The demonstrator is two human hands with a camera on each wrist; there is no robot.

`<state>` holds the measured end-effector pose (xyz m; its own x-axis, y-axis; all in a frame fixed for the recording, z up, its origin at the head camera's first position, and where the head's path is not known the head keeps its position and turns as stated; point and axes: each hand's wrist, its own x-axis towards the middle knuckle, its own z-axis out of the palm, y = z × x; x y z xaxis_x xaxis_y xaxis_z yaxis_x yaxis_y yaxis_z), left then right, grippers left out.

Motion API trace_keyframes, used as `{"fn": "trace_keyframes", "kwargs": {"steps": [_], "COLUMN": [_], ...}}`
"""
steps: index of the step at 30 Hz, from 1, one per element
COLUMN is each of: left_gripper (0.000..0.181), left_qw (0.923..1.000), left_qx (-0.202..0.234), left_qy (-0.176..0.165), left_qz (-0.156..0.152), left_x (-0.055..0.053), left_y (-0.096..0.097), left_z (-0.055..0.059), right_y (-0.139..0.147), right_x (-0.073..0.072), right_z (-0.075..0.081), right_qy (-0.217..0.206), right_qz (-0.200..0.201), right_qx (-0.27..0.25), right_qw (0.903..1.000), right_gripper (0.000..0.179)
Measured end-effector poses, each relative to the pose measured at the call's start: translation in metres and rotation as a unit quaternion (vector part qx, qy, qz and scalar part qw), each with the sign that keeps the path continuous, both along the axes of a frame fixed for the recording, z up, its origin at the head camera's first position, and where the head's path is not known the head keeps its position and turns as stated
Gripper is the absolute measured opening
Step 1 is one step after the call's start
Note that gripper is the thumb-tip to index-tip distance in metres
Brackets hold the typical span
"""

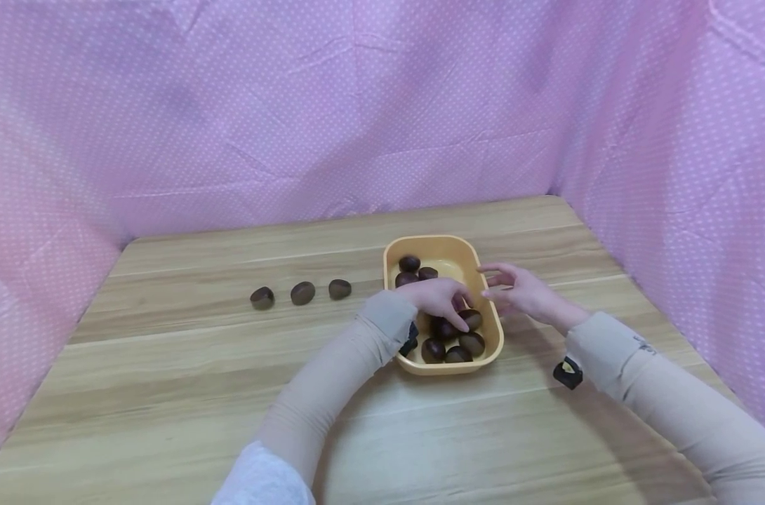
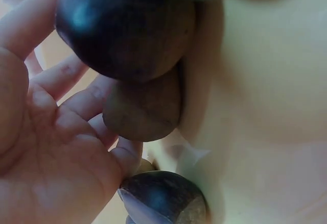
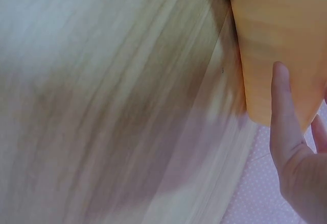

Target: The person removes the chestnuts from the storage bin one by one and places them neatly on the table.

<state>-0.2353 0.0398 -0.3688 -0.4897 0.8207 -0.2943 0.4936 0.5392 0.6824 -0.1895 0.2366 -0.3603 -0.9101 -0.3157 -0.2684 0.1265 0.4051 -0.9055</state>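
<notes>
A yellow plastic container point(image 1: 442, 369) on the table holds several glossy brown chestnuts point(image 1: 433, 350). My left hand point(image 1: 438, 297) reaches over its left rim, with loosely bent fingers down among the nuts. In the left wrist view, a dark chestnut point(image 2: 125, 30) is close by the thumb side, and a duller chestnut point(image 2: 145, 109) overlaps the other fingers. Another chestnut point(image 2: 166, 198) lies below the little finger. Outside the right wall, my right hand point(image 1: 524, 294) has its fingertips at the rim; one straight finger point(image 3: 282, 112) lies along the container's side in the right wrist view.
Three chestnuts lie in a row on the wooden table left of the container: a left one point(image 1: 262, 298), a middle one point(image 1: 303, 293) and a right one point(image 1: 340, 289). Pink dotted cloth point(image 1: 332, 112) surrounds the table's back and sides.
</notes>
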Motion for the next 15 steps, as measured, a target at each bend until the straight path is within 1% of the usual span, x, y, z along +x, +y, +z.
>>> {"fn": "trace_keyframes", "kwargs": {"steps": [2,6,10,15], "left_gripper": [0.044,0.041,0.038,0.032], "left_qw": [1.0,0.9999,0.9998,0.9997], "left_qx": [-0.001,-0.004,-0.002,-0.006], "left_qy": [-0.002,0.005,0.011,0.02], "left_qz": [-0.006,-0.013,-0.016,-0.013], "left_x": [-0.0006,-0.0009,-0.0007,-0.0009], "left_y": [0.0001,-0.0002,0.0001,0.0012], "left_z": [-0.0009,-0.001,-0.0002,0.0013], "right_y": [-0.0006,-0.001,-0.0006,-0.0005], "right_x": [0.0,-0.0005,-0.0006,-0.0012], "right_z": [0.0008,0.001,0.0009,0.0008], "right_qy": [-0.001,-0.001,-0.002,-0.006], "right_qz": [0.001,0.0,-0.001,-0.004], "right_qx": [-0.002,0.004,0.014,0.01], "right_qw": [1.0,1.0,0.9999,0.9999], "right_gripper": [0.06,0.06,0.061,0.061]}}
